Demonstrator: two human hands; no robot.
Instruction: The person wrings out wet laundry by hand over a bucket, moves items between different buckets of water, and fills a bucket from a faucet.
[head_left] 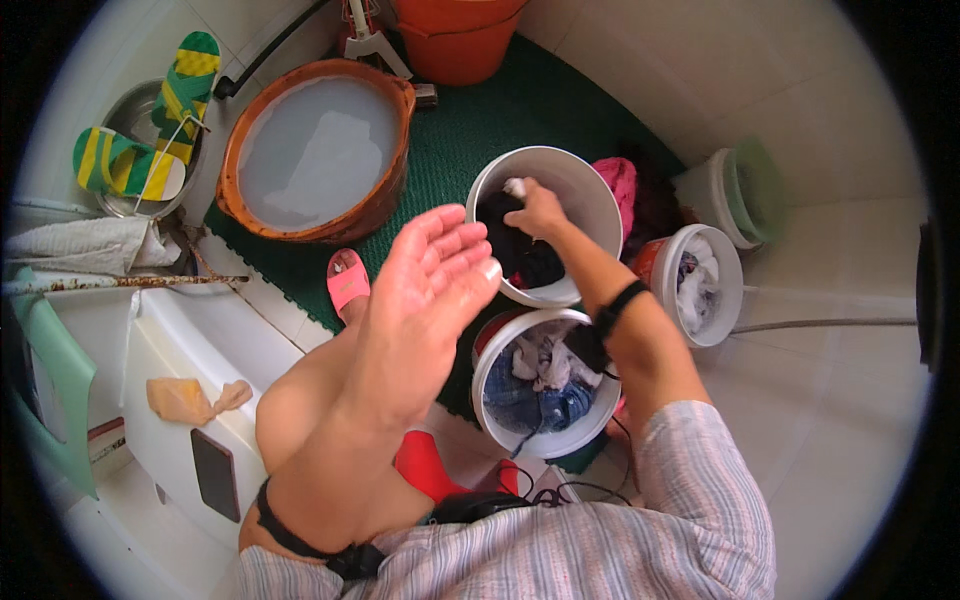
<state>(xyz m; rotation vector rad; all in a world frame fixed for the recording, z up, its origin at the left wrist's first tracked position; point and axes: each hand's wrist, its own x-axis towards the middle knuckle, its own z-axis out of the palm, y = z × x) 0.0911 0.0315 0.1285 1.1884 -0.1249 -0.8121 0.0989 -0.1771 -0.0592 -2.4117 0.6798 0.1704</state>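
Observation:
My left hand [420, 290] is raised in the middle, palm turned up and fingers stretched out, holding nothing. Inside the white bucket [598, 195] at right of centre, my right hand [540, 210] pinches a small bunched piece of white cloth [514, 187]. Dark clothes [505, 232] lie below it in that bucket. Closer to me stands a second white bucket [485, 420], with blue denim [565, 402] and pale wet cloth [545, 360] in it. Fingers of my right hand partly hide the white cloth.
An orange-brown basin [228, 190] of cloudy water stands far left on a green mat [440, 150]. An orange bucket [455, 45] is behind. Right are a bucket of white laundry [700, 285] and pink cloth [615, 190]. A phone [215, 472] lies on the white ledge left.

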